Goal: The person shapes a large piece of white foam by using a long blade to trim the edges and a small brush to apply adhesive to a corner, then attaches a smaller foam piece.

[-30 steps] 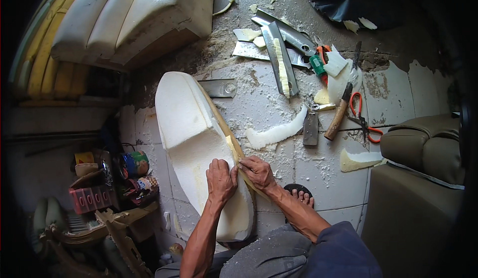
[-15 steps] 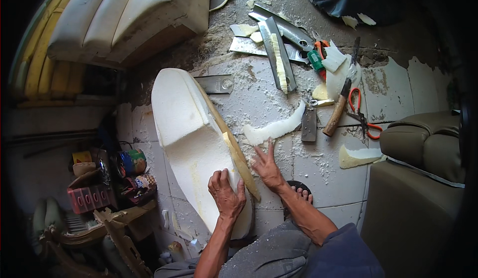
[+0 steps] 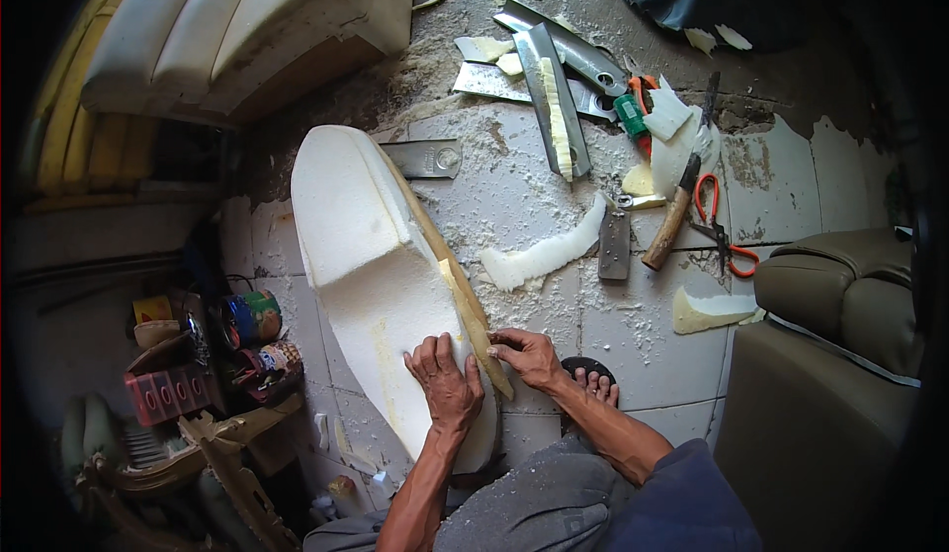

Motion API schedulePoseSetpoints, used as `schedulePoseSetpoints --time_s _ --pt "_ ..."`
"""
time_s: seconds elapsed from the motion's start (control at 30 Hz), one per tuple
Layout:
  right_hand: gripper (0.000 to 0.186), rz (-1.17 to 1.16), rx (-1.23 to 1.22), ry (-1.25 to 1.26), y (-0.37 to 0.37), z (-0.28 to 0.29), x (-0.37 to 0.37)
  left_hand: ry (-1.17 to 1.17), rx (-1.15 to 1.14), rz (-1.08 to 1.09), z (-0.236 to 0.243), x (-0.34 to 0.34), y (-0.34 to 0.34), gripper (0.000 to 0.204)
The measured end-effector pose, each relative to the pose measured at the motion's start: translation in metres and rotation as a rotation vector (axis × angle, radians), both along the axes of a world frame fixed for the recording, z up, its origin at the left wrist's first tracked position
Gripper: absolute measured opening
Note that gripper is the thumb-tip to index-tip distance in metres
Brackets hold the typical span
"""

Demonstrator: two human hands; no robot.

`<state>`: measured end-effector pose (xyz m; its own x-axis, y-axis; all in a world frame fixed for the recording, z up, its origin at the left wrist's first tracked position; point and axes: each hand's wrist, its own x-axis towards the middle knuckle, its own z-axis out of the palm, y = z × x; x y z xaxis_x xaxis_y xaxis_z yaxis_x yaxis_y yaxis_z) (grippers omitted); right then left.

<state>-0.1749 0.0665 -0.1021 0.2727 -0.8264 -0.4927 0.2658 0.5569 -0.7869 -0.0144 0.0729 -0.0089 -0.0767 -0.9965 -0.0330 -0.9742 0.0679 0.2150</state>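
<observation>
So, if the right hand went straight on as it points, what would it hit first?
Probably the yellow strip along the edge of the white foam. The right hand points left at it, so close that I can't tell whether they touch.

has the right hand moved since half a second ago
Yes: the right hand has moved away from the curved white scrap on the floor, toward the yellowish strip.

- Left of the right hand (image 3: 529,357), the white foam block (image 3: 381,285) and the left hand (image 3: 450,384) bar the way.
- Ahead of it, low passage over crumb-strewn tiles (image 3: 643,364) until the curved foam strip (image 3: 554,253).
- Just right, a foot (image 3: 597,386).
- Farther right, open tiles, then the bulky brown seat (image 3: 811,404).
</observation>
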Motion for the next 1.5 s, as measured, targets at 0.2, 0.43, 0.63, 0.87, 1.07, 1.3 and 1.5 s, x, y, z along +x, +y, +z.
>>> schedulePoseSetpoints --time_s 0.2,0.43,0.63,0.87,1.07,1.3,1.5 --pt "0.033 -0.051 -0.020 0.126 0.004 0.008 0.011 -0.129 -0.057 -0.021 -0.011 -0.006 0.004 0.068" --pt "0.066 -0.099 -0.004 -0.221 -0.019 0.007 0.008 -0.017 -0.066 0.027 -0.001 0.006 -0.029 0.064" --pt "0.070 -0.225 -0.112 0.064 -0.025 -0.010 0.021 -0.033 0.160 0.066 0.021 0.004 -0.047 0.088" --pt "0.039 -0.011 -0.051 0.161 -0.008 -0.014 0.014 -0.144 0.282 0.097 0.008 0.004 -0.035 0.113" --pt "0.039 -0.001 -0.001 0.111 -0.009 -0.014 0.011 -0.044 0.307 0.089 0.009 0.012 -0.037 0.108" --pt "0.038 -0.038 -0.019 0.100 -0.004 -0.020 0.018 0.024 0.312 0.074 0.014 0.014 -0.037 0.107" --pt "0.035 -0.050 -0.147 0.322 0.004 0.001 0.022 -0.026 0.309 0.084 0.018 0.007 -0.037 0.110"
